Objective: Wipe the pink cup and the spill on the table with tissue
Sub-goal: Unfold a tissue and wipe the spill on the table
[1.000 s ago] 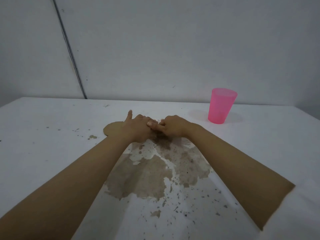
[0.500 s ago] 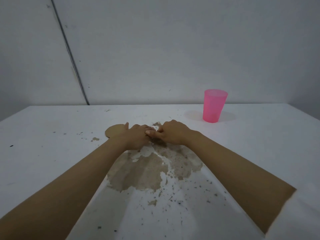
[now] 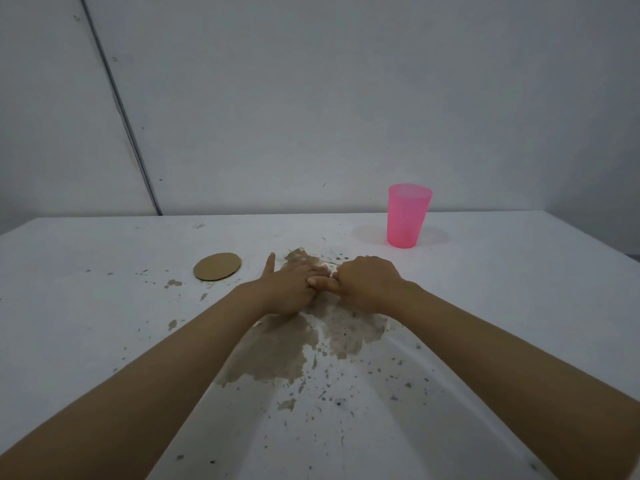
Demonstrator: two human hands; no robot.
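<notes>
The spill [image 3: 294, 344] lies mid-table as a broad brown stain with specks scattered toward the near edge and a few blots to the left. Over its far end both hands are pressed down side by side, touching. The left hand [image 3: 287, 284] lies flat with the thumb sticking out. The right hand [image 3: 367, 282] is curled into a loose fist, its thumb against the left hand's knuckles. Tissue is presumably under them, but none shows clearly, so I cannot tell what they hold. The cup [image 3: 408, 216] stands upright well beyond the right hand, near the wall, clear of the stain. A brown disc [image 3: 217, 266] lies just left of the left hand.

By my judgement the wiping is barely under way: most of the stain and all the specks remain, and nothing shows whether the cup has been wiped. The table [image 3: 519, 306] is bare on both sides, giving wide room for sweeps. The back wall, the cup and the disc limit strokes going away.
</notes>
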